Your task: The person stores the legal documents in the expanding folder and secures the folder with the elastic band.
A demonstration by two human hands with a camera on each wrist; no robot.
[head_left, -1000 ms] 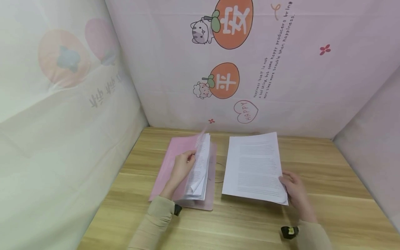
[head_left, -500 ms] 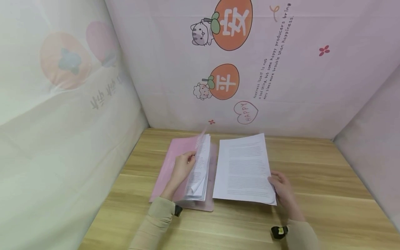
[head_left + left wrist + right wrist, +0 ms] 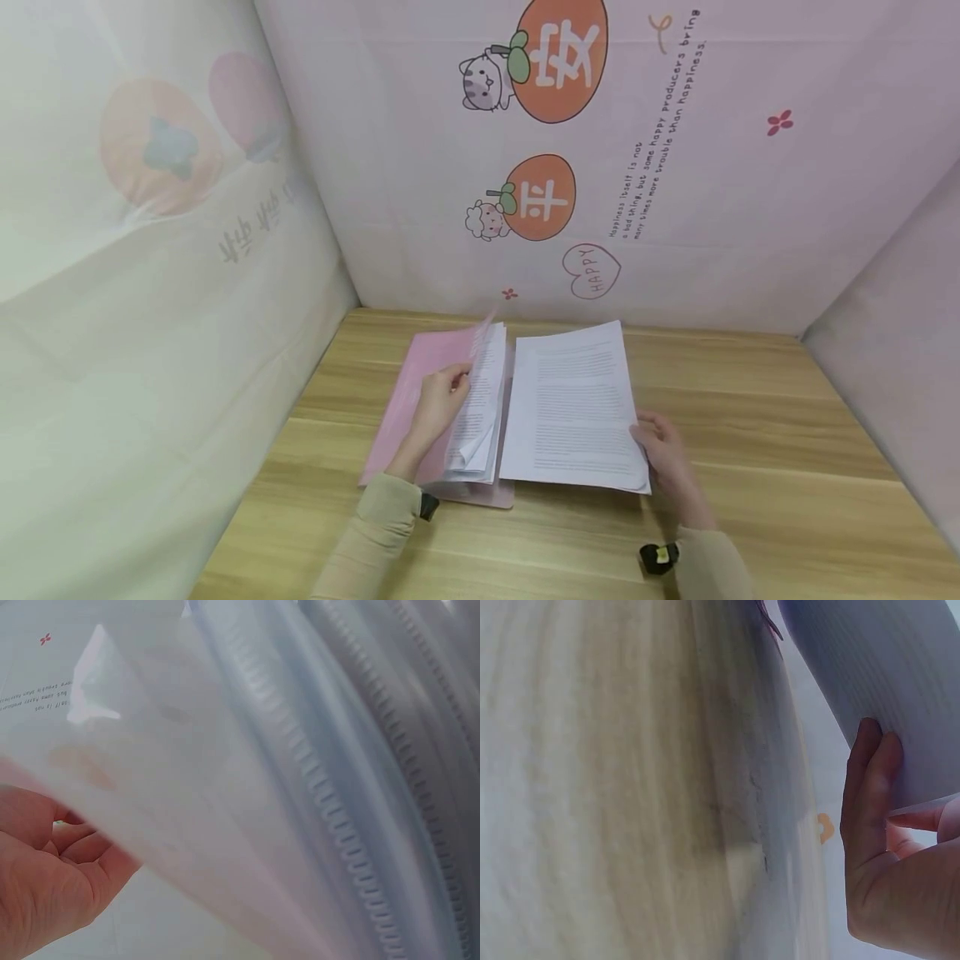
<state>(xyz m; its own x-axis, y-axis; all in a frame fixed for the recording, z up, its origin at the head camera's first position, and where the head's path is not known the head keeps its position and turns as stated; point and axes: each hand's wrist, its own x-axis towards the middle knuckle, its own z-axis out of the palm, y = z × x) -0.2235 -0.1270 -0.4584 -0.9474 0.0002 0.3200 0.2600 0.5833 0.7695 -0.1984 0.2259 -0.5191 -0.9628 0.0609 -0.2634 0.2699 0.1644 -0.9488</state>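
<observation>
On the left half of the table lies a pink translucent folder (image 3: 423, 367), its cover lifted, with printed sheets (image 3: 483, 417) inside. My left hand (image 3: 438, 402) pinches the free edge of that cover; in the left wrist view the hand (image 3: 56, 866) is at the film's lower edge, beside clear layers (image 3: 315, 787) with ridged strips. My right hand (image 3: 666, 454) grips a set of printed papers (image 3: 570, 408) by the right edge, thumb on top. These papers hang tilted just above the table, their left edge over the folder's right side. The right wrist view shows fingers (image 3: 881, 765) under the papers.
The wooden table (image 3: 750, 467) runs up to a printed cloth wall (image 3: 420, 208) at the back. More cloth walls stand at left (image 3: 165, 350) and right (image 3: 892, 283). A small black device (image 3: 658, 558) sits at the right wrist.
My right hand has moved left with the papers, from apart from the folder to over its right side. The left hand and the lifted cover have stayed nearly still.
</observation>
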